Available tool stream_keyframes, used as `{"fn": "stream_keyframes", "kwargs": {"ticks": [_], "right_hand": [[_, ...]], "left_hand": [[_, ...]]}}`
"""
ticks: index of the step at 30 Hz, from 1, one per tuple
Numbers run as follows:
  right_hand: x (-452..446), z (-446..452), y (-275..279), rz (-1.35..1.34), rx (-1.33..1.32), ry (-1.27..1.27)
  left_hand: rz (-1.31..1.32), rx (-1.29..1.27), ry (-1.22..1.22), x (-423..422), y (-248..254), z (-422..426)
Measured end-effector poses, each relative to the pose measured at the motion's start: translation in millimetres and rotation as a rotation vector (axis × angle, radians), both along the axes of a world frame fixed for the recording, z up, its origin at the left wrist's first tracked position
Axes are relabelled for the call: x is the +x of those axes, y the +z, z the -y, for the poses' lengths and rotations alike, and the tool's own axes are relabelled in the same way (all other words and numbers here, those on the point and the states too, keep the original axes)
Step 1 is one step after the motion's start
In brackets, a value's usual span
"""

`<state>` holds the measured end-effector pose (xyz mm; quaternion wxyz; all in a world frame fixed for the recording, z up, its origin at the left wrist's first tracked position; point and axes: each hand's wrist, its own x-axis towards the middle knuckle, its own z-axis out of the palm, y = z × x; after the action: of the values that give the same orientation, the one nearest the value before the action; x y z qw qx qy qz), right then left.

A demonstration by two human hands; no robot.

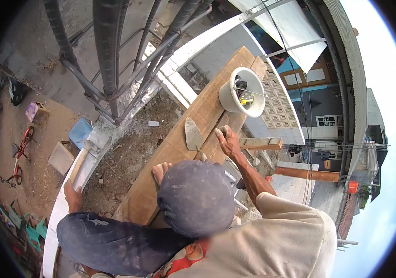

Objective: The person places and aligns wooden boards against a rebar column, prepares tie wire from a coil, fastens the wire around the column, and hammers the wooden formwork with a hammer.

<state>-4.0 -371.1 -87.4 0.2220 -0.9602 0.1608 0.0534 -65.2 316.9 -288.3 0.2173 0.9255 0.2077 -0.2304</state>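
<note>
At the left, my left hand (pixel 72 197) is closed around the wooden handle of a hammer (pixel 80 164). The hammer's head is over a white-topped concrete ledge (pixel 59 208). My right hand (pixel 229 142) is above the wooden planks, its fingers curled; whatever may be inside them is hidden. A pointed trowel (pixel 193 135) lies on the planks (pixel 174 150) to the left of that hand, its handle partly behind my raised knee (pixel 197 197). Beyond the right hand stands a white bucket (pixel 228 97) with tools and something yellow inside.
Upright ribbed steel bars (pixel 107 51) tied with hoops rise at the upper left. Loose soil (pixel 105 180) lies below the planks. My bare toes (pixel 161 171) rest on the planks. Far down at the left are a red bicycle (pixel 20 150) and green plastic chairs (pixel 36 234). Timber (pixel 306 174) juts at the right.
</note>
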Motion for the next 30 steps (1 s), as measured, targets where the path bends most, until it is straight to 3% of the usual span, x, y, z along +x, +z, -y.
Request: {"fn": "stream_keyframes", "kwargs": {"ticks": [3, 5, 7, 13, 15, 18, 25, 30], "right_hand": [[26.5, 16.8, 30.2, 0.192, -0.001, -0.138], [44.6, 51.8, 26.9, 0.357, -0.158, -0.045], [61.2, 76.5, 25.4, 0.448, -0.492, 0.094], [90.2, 111.7, 1.0, -0.084, -0.445, 0.094], [91.1, 124.5, -14.4, 0.099, -0.436, 0.186], [99.7, 139.9, -16.2, 0.028, -0.324, 0.211], [80.5, 117.1, 6.6, -0.077, -0.426, 0.274], [55.2, 81.1, 9.4, -0.091, -0.356, 0.264]], "left_hand": [[-0.009, -0.012, 0.000, -7.9, -3.9, -9.7], [-0.023, -0.015, 0.049, -17.2, -0.7, -16.4], [0.045, -0.045, 0.022, -24.9, -13.4, -35.5], [0.046, -0.081, 0.072, -9.9, 25.3, -25.3], [0.074, -0.056, 0.093, -9.0, 28.5, -17.7], [0.039, -0.051, 0.101, -6.4, 34.8, -8.6], [0.001, -0.022, 0.138, -12.1, 28.9, 0.1], [0.011, 0.009, 0.177, -13.4, 36.9, 9.0]]}}
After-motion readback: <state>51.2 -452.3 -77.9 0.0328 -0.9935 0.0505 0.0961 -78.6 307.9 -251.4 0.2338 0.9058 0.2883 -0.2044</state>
